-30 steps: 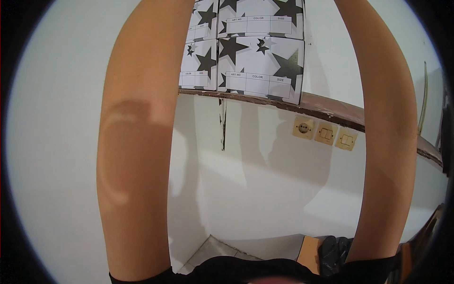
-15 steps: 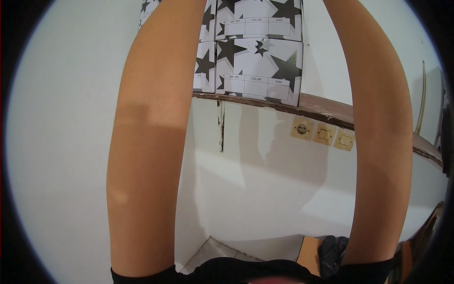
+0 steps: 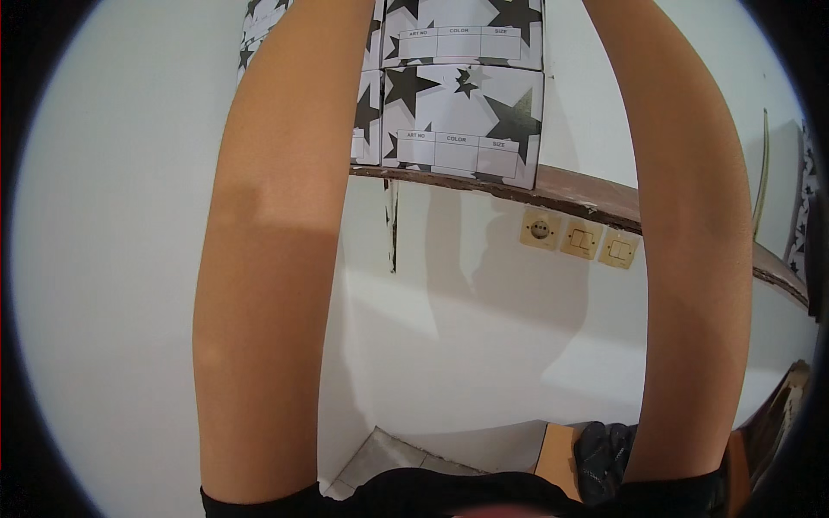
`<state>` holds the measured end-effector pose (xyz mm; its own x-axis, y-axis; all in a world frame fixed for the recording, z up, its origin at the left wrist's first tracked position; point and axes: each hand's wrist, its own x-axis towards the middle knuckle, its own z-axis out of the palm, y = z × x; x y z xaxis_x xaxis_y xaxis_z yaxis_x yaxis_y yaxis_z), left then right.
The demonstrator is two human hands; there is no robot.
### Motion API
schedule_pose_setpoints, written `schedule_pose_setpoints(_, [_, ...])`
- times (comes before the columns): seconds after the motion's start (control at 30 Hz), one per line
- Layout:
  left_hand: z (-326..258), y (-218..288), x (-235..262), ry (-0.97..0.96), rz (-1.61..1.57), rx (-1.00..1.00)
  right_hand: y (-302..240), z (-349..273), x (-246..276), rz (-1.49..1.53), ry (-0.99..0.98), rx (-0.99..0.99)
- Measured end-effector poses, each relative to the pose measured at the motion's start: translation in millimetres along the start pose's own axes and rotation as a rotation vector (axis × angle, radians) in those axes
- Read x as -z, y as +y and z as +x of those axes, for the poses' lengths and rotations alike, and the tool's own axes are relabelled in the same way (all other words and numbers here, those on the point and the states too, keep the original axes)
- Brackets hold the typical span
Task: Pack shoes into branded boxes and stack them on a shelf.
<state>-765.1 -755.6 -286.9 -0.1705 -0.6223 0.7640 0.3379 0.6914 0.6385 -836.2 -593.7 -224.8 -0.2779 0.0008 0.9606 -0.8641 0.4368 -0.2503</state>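
Note:
Both of my bare arms reach up past the top edge of the picture, so neither hand shows and what they hold or touch is hidden. Between the forearms stands a stack of white cardboard boxes with black stars; the lower box (image 3: 462,112) rests on a brown wall shelf (image 3: 579,186), and an upper box (image 3: 466,43) sits on top of it. More star-patterned boxes (image 3: 367,112) are partly covered by my left arm.
Below the shelf, a wall socket (image 3: 541,229) and two switches (image 3: 581,239) are set in the white wall. Dark sandals (image 3: 594,462) lie by an orange-brown board (image 3: 557,449) low on the right. Grey floor tiles (image 3: 380,457) show at the bottom.
The boxes, shelf and sockets have shifted slightly left and up in the view. My arms stay raised in nearly the same place.

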Motion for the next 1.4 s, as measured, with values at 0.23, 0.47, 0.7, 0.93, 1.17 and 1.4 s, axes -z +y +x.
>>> schedule_pose_setpoints(0.23, [5, 4, -12, 0.152, 0.004, 0.004, 0, -25, 2, -0.187, 0.235, 0.094])
schedule_pose_setpoints(0.47, [-24, 18, -17, 0.262, 0.15, -0.39, -9, -82, 22, -0.356, 0.176, 0.318])
schedule_pose_setpoints(0.7, [-61, 17, -32, 0.092, 0.057, -0.61, 12, -113, 60, -0.575, 0.061, 0.378])
schedule_pose_setpoints(0.93, [-88, 11, -52, 0.148, 0.024, -0.642, 32, -165, 116, -0.705, -0.124, 0.416])
schedule_pose_setpoints(1.17, [-140, 46, -50, 0.092, 0.084, -0.372, 15, -232, 203, -0.859, -0.335, 0.36])
schedule_pose_setpoints(1.4, [-245, 134, -42, 0.363, -0.431, -0.226, 4, -302, 339, -0.992, -0.545, 0.394])
